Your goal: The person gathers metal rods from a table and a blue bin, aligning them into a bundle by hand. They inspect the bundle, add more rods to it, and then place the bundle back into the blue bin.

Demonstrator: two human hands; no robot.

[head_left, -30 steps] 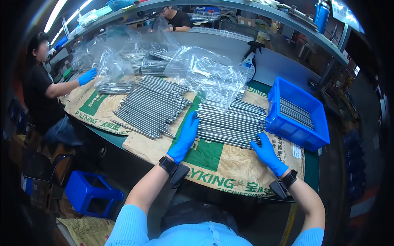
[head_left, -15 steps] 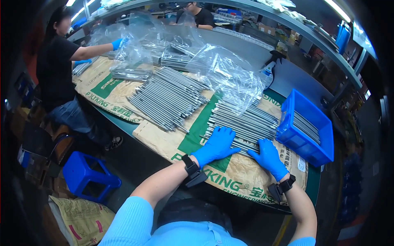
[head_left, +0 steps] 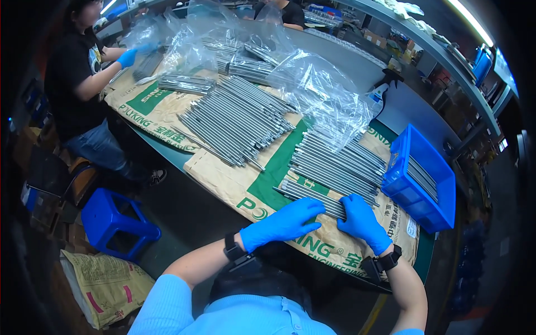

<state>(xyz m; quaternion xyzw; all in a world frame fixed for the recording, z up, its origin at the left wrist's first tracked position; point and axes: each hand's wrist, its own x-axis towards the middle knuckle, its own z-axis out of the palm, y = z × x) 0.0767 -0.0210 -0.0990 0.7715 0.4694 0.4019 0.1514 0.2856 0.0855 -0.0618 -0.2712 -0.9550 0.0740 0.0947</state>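
Observation:
A small row of metal rods (head_left: 306, 193) lies at the front of the right-hand pile, parted from it by a narrow gap. My right hand (head_left: 364, 222), in a blue glove, closes its fingers over the right end of that row. My left hand (head_left: 283, 222), gloved too, is at the row's front side, its thumb apart from its stretched fingers; the fingertips come up to the rods. Behind the row lies the larger right-hand pile of rods (head_left: 335, 162). Another wide layer of rods (head_left: 234, 120) lies to its left.
A blue bin (head_left: 420, 176) with rods inside stands at the right table edge. Clear plastic bags (head_left: 321, 89) and a spray bottle (head_left: 379, 96) are behind the piles. Printed brown paper (head_left: 220, 184) covers the table. A co-worker (head_left: 72, 78) stands at far left, near a blue stool (head_left: 114, 223).
The front row of rods has come away from the pile toward me. My left hand has drawn back from on top of the rods. The co-worker's gloved hand has moved left.

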